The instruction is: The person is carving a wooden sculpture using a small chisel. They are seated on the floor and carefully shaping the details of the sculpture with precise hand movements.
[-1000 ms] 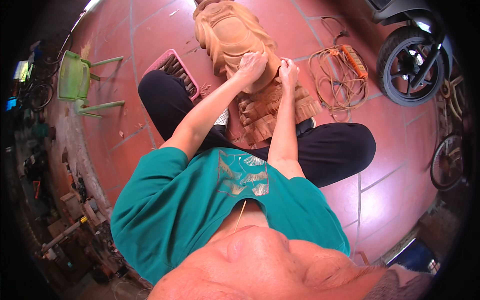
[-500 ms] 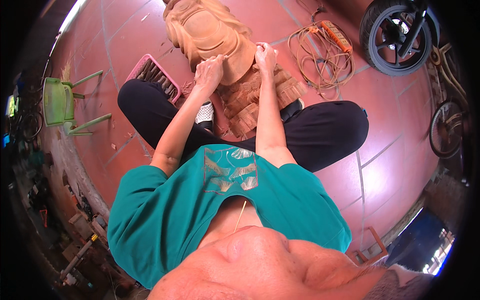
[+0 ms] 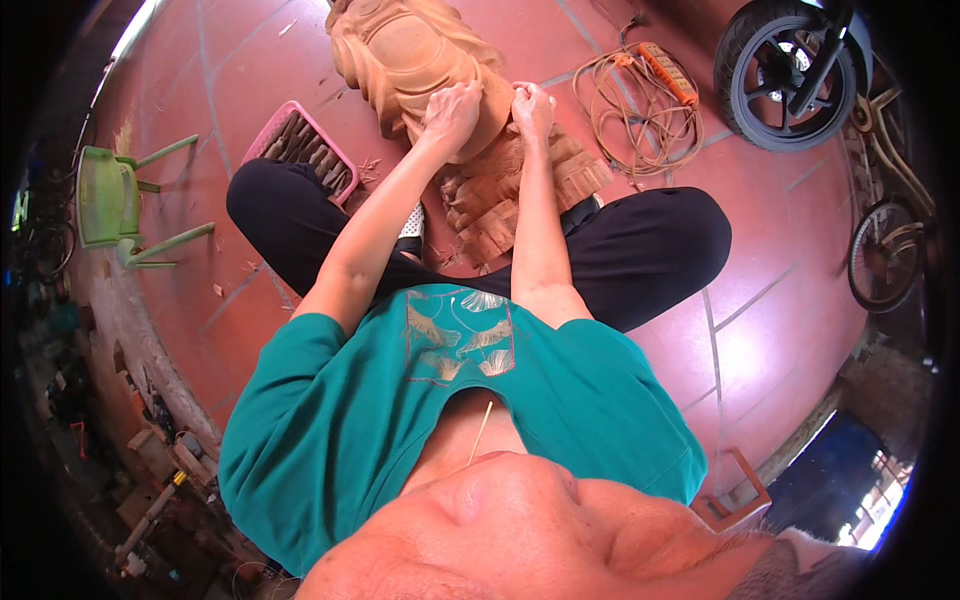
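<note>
A carved wooden statue (image 3: 405, 48) with draped folds lies in front of me, its rounded near end resting on or against a rougher, deeply carved wooden block (image 3: 480, 205) between my legs. My left hand (image 3: 453, 114) is closed over the near part of the statue, knuckles up; whatever its fingers hold is hidden. At the statue's right edge, my right hand (image 3: 533, 108) is closed too, fingertips bent together against the wood. I cannot make out anything in that grip.
Left of the statue, a pink basket (image 3: 352, 178) holds several dark, stick-like pieces. Farther left stands a green plastic chair (image 3: 105, 197). A coiled cable (image 3: 645, 140) with an orange power strip (image 3: 668, 73) lies right, near a motorbike wheel (image 3: 787, 82). Wood chips dot the red tiled floor (image 3: 770, 240).
My left hand has slid forward and to the right over the statue, nearer my right hand. My right hand has stayed almost in place at the statue's edge.
</note>
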Tool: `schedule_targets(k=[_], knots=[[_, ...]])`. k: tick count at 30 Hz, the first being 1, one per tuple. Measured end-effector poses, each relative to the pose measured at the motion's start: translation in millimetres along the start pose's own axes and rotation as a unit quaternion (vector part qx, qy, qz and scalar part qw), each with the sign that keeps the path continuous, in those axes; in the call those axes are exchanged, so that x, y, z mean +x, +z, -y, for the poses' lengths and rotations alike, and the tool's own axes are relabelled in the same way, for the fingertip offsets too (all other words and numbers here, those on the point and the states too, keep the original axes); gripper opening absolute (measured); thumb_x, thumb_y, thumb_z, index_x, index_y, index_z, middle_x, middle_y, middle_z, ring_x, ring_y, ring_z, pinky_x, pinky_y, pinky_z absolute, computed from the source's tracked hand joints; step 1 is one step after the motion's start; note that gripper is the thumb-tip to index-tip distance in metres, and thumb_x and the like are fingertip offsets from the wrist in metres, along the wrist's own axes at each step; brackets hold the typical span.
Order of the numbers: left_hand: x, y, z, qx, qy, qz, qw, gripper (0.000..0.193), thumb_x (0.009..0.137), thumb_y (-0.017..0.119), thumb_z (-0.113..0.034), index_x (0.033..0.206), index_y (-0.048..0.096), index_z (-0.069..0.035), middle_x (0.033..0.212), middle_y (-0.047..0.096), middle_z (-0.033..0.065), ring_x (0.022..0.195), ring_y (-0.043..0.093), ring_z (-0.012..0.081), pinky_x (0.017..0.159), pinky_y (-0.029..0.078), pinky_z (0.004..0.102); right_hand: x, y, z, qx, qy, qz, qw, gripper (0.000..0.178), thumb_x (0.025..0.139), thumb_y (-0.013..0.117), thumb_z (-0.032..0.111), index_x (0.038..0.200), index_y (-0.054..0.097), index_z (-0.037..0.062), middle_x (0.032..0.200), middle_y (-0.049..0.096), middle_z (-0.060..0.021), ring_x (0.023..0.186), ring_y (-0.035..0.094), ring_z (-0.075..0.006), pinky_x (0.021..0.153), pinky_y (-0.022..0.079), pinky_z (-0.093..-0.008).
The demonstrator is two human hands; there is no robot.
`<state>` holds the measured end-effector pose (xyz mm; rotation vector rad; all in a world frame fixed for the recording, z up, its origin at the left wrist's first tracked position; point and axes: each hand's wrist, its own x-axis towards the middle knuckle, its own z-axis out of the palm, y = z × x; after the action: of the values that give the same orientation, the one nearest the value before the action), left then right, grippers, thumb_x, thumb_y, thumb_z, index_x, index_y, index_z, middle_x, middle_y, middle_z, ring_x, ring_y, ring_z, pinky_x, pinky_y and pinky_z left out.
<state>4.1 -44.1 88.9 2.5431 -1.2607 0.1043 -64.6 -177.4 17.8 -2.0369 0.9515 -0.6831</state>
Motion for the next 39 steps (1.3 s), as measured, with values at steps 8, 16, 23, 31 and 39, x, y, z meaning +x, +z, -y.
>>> schedule_targets(k=[8, 16, 23, 31, 39], knots=[[-50, -16, 15, -0.028, -0.040, -0.006, 0.999, 0.024, 0.092, 0.046, -0.011, 0.107, 0.065, -0.010, 0.087, 0.068, 0.0151, 0.081, 0.069, 0.0341, 0.070, 0.054, 0.0446, 4, -4, -4, 0.024, 0.034, 0.033, 0.999, 0.022, 0.085, 0.054, 0.019, 0.093, 0.074, 0.0102, 0.092, 0.071, -0.0137, 0.098, 0.058, -0.0335, 0.089, 0.045, -0.0420], [-26, -6, 10, -0.014, 0.000, -0.019, 1.000, 0.027, 0.090, 0.047, -0.008, 0.110, 0.065, -0.011, 0.089, 0.068, 0.0151, 0.082, 0.069, 0.0322, 0.071, 0.054, 0.0435, 3, 9, 10, -0.082, 0.025, 0.017, 0.996, 0.021, 0.086, 0.055, 0.021, 0.093, 0.073, 0.0161, 0.102, 0.067, -0.0113, 0.104, 0.053, -0.0364, 0.088, 0.047, -0.0459], [-34, -14, 23, -0.047, 0.012, 0.014, 0.999, 0.024, 0.089, 0.049, -0.010, 0.109, 0.064, -0.011, 0.089, 0.068, 0.0137, 0.082, 0.068, 0.0339, 0.071, 0.053, 0.0442, 4, 8, 19, -0.096, 0.062, 0.009, 0.993, 0.024, 0.087, 0.056, 0.029, 0.098, 0.073, 0.0165, 0.104, 0.069, -0.0114, 0.107, 0.053, -0.0369, 0.093, 0.043, -0.0450], [-62, -35, 42, -0.155, -0.095, -0.007, 0.983, 0.017, 0.092, 0.058, -0.017, 0.107, 0.068, -0.014, 0.096, 0.070, 0.0119, 0.087, 0.068, 0.0322, 0.071, 0.053, 0.0437, 6, 13, 24, -0.116, 0.077, -0.010, 0.990, 0.023, 0.085, 0.056, 0.025, 0.097, 0.073, 0.0165, 0.106, 0.067, -0.0088, 0.107, 0.051, -0.0354, 0.087, 0.045, -0.0498], [-39, -10, 45, -0.112, -0.061, -0.043, 0.991, 0.019, 0.094, 0.056, -0.026, 0.104, 0.068, -0.014, 0.087, 0.070, 0.0116, 0.080, 0.068, 0.0311, 0.068, 0.052, 0.0407, 7, 15, 28, -0.121, 0.089, 0.003, 0.989, 0.022, 0.086, 0.057, 0.029, 0.097, 0.073, 0.0175, 0.104, 0.067, -0.0067, 0.108, 0.051, -0.0333, 0.088, 0.043, -0.0490]])
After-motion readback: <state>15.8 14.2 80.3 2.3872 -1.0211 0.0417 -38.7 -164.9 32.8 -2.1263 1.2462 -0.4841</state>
